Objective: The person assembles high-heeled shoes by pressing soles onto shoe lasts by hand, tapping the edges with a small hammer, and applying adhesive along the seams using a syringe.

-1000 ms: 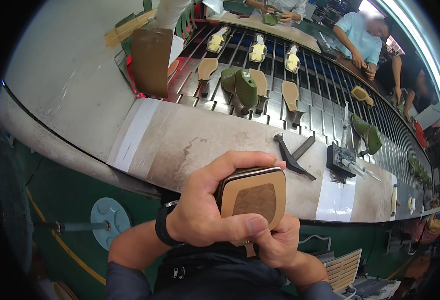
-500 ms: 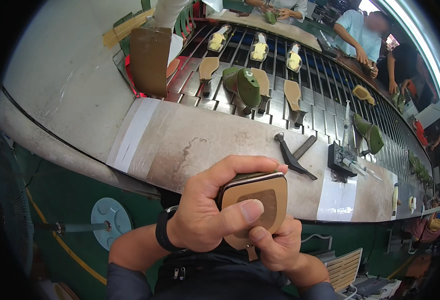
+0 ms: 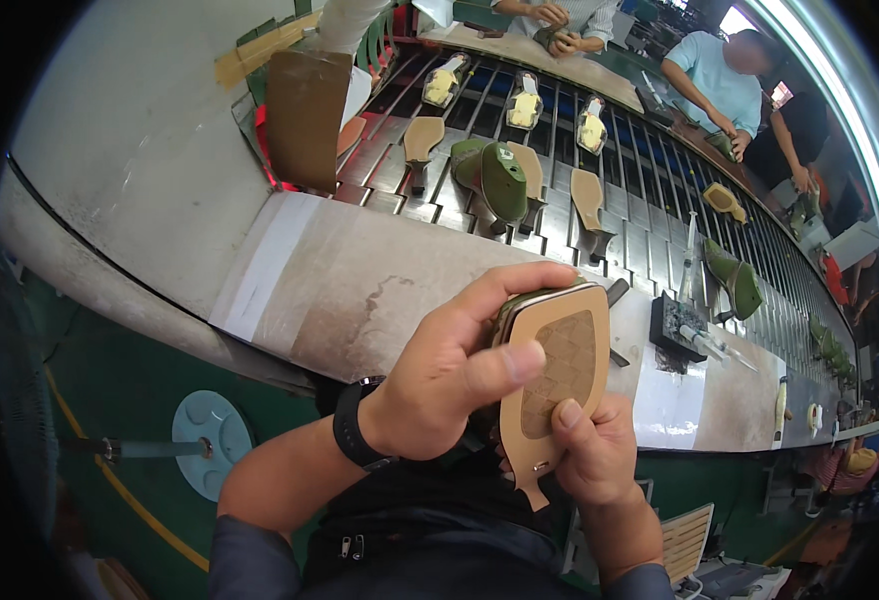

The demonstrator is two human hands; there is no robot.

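Both my hands hold a shoe (image 3: 566, 345) above the near edge of the bench, its tan sole with a woven-pattern middle turned up to me. A strip of green shows along its far edge. My left hand (image 3: 425, 375) wraps round its left side and toe end, thumb pressed on the sole. My right hand (image 3: 605, 450) grips the lower right side, its thumb lying on the sole near the narrow heel end. The fingers under the shoe are mostly hidden. Behind it a hammer (image 3: 617, 291) lies on the bench, largely covered.
Past the bench (image 3: 360, 290) runs a roller conveyor carrying green shoe lasts (image 3: 500, 185), tan soles (image 3: 587, 200) and clear-wrapped pieces (image 3: 525, 105). A black block (image 3: 675, 325) with syringes stands to the right. A brown board (image 3: 305, 125) rises at left. Other people work across the conveyor.
My hands have carried the shoe up and to the right and tilted it, showing more of the sole. It now covers most of the hammer.
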